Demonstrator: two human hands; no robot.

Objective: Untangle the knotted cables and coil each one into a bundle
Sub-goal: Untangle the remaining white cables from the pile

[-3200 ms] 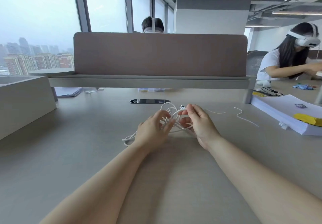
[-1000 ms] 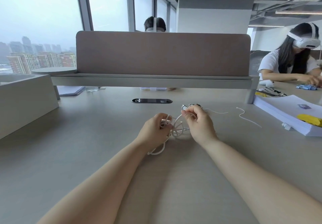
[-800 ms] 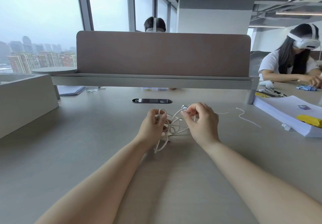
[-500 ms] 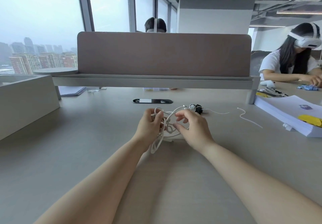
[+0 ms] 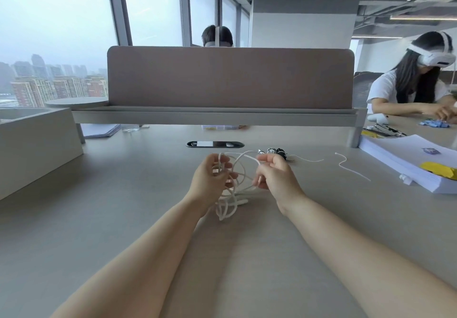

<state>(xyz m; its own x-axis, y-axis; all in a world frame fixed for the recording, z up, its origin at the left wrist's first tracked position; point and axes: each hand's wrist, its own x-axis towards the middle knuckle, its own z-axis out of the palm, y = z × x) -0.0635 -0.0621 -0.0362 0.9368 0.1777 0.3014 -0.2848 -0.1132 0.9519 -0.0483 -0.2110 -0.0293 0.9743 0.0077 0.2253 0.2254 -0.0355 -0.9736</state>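
Note:
A tangle of white cable [image 5: 233, 189] hangs in loops between my two hands above the grey desk [image 5: 123, 218]. My left hand [image 5: 210, 181] grips several loops, fingers curled round them. My right hand [image 5: 277, 179] pinches one strand that arcs over toward the left hand. The lowest loops and a white plug end touch the desk below my hands. A small black-and-white bundled cable [image 5: 275, 152] lies on the desk just behind my right hand, with a thin white cable [image 5: 346, 165] trailing to the right.
A brown partition [image 5: 230, 77] with a grey shelf closes the far side. A cable slot [image 5: 214, 144] sits ahead. A grey box [image 5: 32, 149] stands at left, a paper stack [image 5: 408, 164] with a yellow item at right. Two people sit beyond.
My hands have gathered the white loops closer and lifted them. The right hand let go of the black-and-white bundle, which now lies on the desk, and moved back to pinch a white strand.

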